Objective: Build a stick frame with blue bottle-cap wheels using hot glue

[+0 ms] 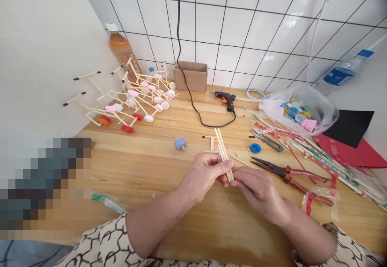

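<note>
Wooden sticks [223, 150] bundled, pinched in left hand [201, 176]; right hand [256, 189] pressed against lower ends.

At eleven o'clock, linked stick frames [133, 93] with pink and white bottle-cap wheels stand on the wooden workbench [145, 146], an orange-drink bottle [121, 48] behind them. A cardboard box [190, 77] sits at twelve, a black glue gun [225, 98] near it. A plastic bag of bottle caps [298, 112] lies at one, red-handled pliers [287, 171] at three.

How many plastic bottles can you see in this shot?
2: an amber drink bottle in the far left corner, and a clear water bottle with a blue label at the far right. Others may be hidden.
</note>
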The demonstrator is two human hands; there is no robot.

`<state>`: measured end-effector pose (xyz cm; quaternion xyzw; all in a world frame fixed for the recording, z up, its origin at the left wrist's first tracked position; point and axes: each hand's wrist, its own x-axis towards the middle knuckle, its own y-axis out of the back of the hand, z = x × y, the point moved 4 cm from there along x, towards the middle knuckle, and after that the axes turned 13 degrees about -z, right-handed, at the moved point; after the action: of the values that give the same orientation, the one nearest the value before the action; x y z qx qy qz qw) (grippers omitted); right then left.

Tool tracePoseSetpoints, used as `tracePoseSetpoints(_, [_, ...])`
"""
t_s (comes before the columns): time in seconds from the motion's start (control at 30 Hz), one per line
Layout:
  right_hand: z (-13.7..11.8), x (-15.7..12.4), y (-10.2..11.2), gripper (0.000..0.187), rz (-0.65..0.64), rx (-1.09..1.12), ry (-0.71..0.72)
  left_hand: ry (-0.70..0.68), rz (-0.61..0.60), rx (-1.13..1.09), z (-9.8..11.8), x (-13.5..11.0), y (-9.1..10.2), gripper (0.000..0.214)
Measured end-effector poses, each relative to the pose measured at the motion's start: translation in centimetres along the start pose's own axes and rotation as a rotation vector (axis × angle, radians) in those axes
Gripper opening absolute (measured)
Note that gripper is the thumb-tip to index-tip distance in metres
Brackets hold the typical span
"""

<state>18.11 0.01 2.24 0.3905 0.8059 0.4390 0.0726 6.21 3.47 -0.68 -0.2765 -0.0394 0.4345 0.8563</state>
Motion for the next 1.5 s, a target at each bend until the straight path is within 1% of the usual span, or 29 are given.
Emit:
tracePoseSetpoints(0.2, [0.13,0.15,0.04,0.019,-0.02,0.062,-0.013,-0.006,0.016,0.05,0.18,-0.13,-0.04,0.024])
tracePoseSetpoints(0.3, [0.17,0.2,0.1,0.015,-0.063,0.1,-0.026,-0.021,0.026,0.079,0.41,-0.21,0.08,0.024])
tracePoseSetpoints(0.4, [0.28,0.14,0.02,0.011,-0.107,0.072,-0.05,-0.014,0.03,0.082,0.47,-0.18,0.25,0.023])
tracePoseSetpoints(0.63, [0.17,-0.1,-0.07,0.012,-0.029,-0.035,-0.009,-0.002,0.024,0.088,0.26,-0.13,0.18,0.024])
tracePoseSetpoints(0.8, [0.23,-0.17,-0.19,0.016,-0.019,-0.056,-0.002,0.033,0.001,0.069,0.08,-0.2,-0.06,0.027])
tracePoseSetpoints(1.03, [-0.03,-0.07,-0.03,0.017,0.003,-0.098,0.032,0.035,-0.004,0.057,-0.13,-0.28,-0.22,0.03])
tracePoseSetpoints(1.2, [-0.06,-0.07,0.06,0.019,-0.007,-0.083,0.036,0.048,-0.018,0.081,-0.22,-0.2,-0.16,0.029])
tracePoseSetpoints(1.37, [0.05,-0.01,0.16,0.014,-0.06,0.011,0.008,0.024,-0.013,0.097,-0.01,-0.24,-0.09,0.028])
tracePoseSetpoints(1.5, [0.05,-0.05,0.23,0.011,-0.064,-0.032,0.01,0.034,-0.027,0.072,-0.03,-0.23,-0.06,0.027])
